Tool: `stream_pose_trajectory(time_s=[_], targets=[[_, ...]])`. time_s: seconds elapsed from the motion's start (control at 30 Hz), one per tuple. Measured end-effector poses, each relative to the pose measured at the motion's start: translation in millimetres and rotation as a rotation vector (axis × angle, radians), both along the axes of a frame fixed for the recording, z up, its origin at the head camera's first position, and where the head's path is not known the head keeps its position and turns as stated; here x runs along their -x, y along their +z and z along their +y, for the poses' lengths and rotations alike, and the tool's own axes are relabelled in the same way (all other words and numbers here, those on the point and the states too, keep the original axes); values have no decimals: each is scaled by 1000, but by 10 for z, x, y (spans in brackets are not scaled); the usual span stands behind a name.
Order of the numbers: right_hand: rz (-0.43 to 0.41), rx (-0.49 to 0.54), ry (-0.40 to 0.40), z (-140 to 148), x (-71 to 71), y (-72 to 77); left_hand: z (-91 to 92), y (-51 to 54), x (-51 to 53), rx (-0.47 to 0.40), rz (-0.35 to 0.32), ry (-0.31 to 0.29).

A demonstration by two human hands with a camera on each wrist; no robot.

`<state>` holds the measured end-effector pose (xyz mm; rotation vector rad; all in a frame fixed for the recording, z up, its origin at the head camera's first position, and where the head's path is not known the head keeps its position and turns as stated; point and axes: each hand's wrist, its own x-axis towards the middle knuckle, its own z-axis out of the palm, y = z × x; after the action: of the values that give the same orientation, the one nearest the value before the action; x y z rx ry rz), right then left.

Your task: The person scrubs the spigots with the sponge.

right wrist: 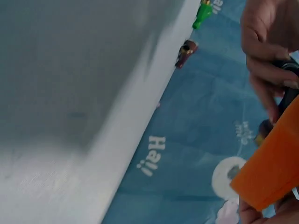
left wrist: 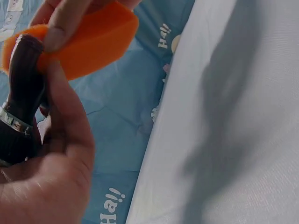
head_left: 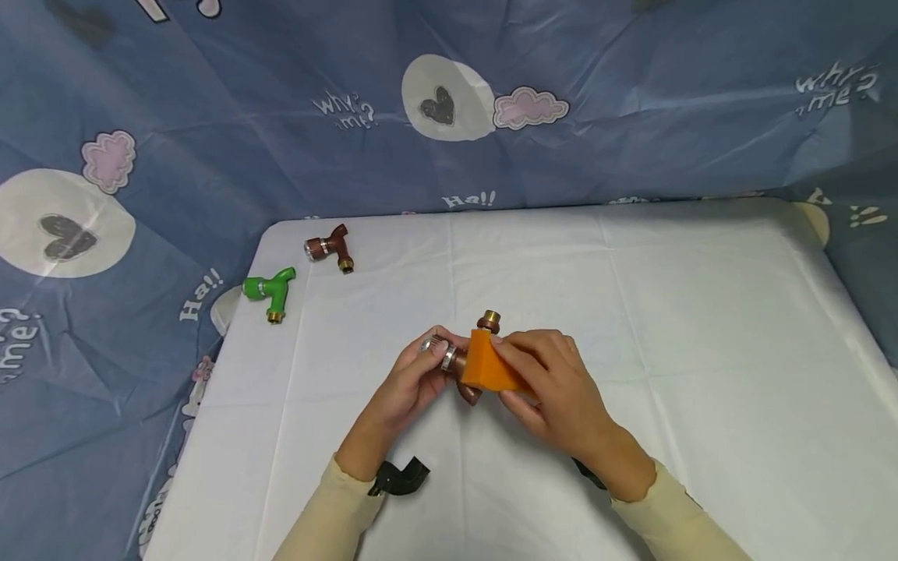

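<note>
My left hand (head_left: 407, 386) grips a brown tap (head_left: 459, 363) by its ribbed, silver-ringed knob end, above the middle of the white table. From the tap's far end sticks a brass threaded fitting (head_left: 491, 318). An orange sponge (head_left: 482, 365) is pinched between the thumb and fingers of my right hand (head_left: 561, 386) and lies against the tap's body, covering part of it. In the left wrist view the tap's curved spout (left wrist: 25, 70) looks dark beside the sponge (left wrist: 100, 44). The right wrist view shows the sponge (right wrist: 271, 163) hiding much of the tap.
A second brown tap (head_left: 331, 247) and a green tap (head_left: 270, 291) lie at the table's far left. White cloth (head_left: 701, 335) covers the tabletop. Blue printed fabric (head_left: 266, 101) hangs behind and at the sides. A black wrist mount (head_left: 401, 477) sits at the left wrist.
</note>
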<state>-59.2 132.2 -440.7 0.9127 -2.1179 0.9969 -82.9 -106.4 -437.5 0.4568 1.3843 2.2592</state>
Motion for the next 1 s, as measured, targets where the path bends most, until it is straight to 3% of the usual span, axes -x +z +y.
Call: stream_pose_trajectory(time_s=[0.2,0.37,0.47,0.57,0.8,0.9,1.0], targets=[[-25,5,-86,146,86,-83,7,-28,18,41,10,21],[-74,38,-144,238,115,-101,11,-38,50,-44,70,-33],[-91,64,-137,253,98,-68,13,-36,77,-85,99,-40],[-67,81,-87,212,56,-2,25,-37,90,-75,88,-2],[41,104,77,-44,-31,133,35,-32,20,26,8,167],[67,112,88,-105,-26,130,47,-33,-1,53,7,184],[98,102,49,-108,16,93,52,-27,-18,65,18,185]])
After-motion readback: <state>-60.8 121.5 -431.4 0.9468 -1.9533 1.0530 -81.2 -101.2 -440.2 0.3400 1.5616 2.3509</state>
